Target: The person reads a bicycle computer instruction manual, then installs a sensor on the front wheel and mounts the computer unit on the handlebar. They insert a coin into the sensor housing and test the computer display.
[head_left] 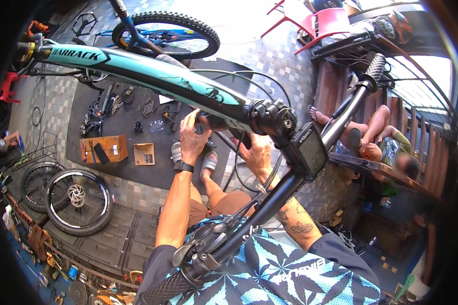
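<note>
A teal and black bicycle frame [152, 81] stretches across in front of me, with a black handlebar [275, 203] running from lower left to upper right. On the stem sits a dark rectangular display [310, 151]. My left hand [192, 138], with a dark watch [183, 166] on its wrist, is below the top tube. Its fingers and thumb curl around a dark part [213, 122] whose kind I cannot make out. My right hand [256, 154] is behind the stem area, fingers bent against dark parts under the frame. Its fingertips are partly hidden, and so is what they hold.
A dark mat [132, 175] carries a wooden box [104, 149], a small open carton [144, 154] and loose bike parts. Wheels [79, 202] lie at left; a blue bike's wheel [165, 34] lies beyond. At right, another person [376, 137] sits on a wooden bench. Red chairs [328, 23] stand behind.
</note>
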`<state>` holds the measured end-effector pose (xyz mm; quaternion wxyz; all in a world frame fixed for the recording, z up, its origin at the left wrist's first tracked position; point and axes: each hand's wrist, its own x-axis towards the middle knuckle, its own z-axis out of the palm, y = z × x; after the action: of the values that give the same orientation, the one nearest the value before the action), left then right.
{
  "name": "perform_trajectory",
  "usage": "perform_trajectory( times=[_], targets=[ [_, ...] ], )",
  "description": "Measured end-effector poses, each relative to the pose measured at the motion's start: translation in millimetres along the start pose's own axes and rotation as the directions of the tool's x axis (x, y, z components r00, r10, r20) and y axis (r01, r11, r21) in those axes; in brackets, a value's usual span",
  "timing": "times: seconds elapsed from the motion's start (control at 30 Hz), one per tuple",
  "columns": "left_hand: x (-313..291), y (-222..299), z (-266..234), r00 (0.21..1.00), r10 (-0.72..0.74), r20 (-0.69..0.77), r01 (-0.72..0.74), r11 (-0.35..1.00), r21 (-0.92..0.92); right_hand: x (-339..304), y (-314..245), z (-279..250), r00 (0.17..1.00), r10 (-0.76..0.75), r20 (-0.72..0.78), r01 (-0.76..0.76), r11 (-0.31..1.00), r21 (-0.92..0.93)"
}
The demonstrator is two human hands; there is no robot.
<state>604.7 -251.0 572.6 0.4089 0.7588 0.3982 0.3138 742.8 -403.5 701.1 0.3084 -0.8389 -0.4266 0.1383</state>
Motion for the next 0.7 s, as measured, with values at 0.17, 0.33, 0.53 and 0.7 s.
perform_trajectory(
  times=[0.17,0.33,0.53,0.7],
  targets=[
    [2.8,-0.8,-2.3,0.999,0.045,0.004,-0.045,0.999,0.0,-55.3,53.1,-2.7,0.994,-0.082,-0.07,0.079,0.996,-0.042],
    [5.0,0.5,-5.1,0.998,0.065,-0.02,-0.065,0.998,0.012,-151.6,134.4,2.6,0.947,0.321,0.001,-0.32,0.945,-0.059],
    [4.4,0.1,-4.1,0.998,0.063,-0.002,-0.063,0.998,0.03,-215.9,175.8,-13.0,0.856,0.5,0.131,-0.418,0.819,-0.394],
    [2.6,-1.9,-1.6,0.999,-0.035,0.04,0.036,0.999,-0.028,-199.8,180.8,4.5,0.832,0.533,0.155,-0.412,0.78,-0.472]
  ],
)
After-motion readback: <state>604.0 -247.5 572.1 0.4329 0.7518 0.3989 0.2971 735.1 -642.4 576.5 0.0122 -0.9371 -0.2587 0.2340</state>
